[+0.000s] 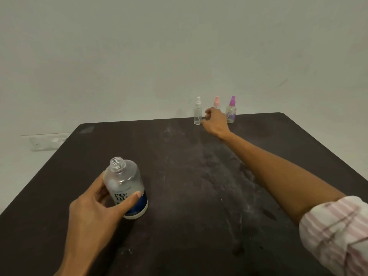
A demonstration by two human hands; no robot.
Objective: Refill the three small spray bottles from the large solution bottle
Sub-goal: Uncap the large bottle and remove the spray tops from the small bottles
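Left hand (95,212) grips the uncapped large bottle (126,188); right hand (216,122) curls around the pink-capped spray bottle (216,102).

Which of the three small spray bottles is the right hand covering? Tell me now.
The pink-capped spray bottle, the middle one. The right hand hides its body; the white-capped bottle and purple-capped bottle on either side stand in full view.

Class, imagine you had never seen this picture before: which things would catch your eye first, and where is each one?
The large solution bottle, uncapped, gripped by the left hand near the table's front left. Then three small spray bottles at the far edge, white-topped, pink-topped and purple-topped, where the right hand reaches in front of the pink one.
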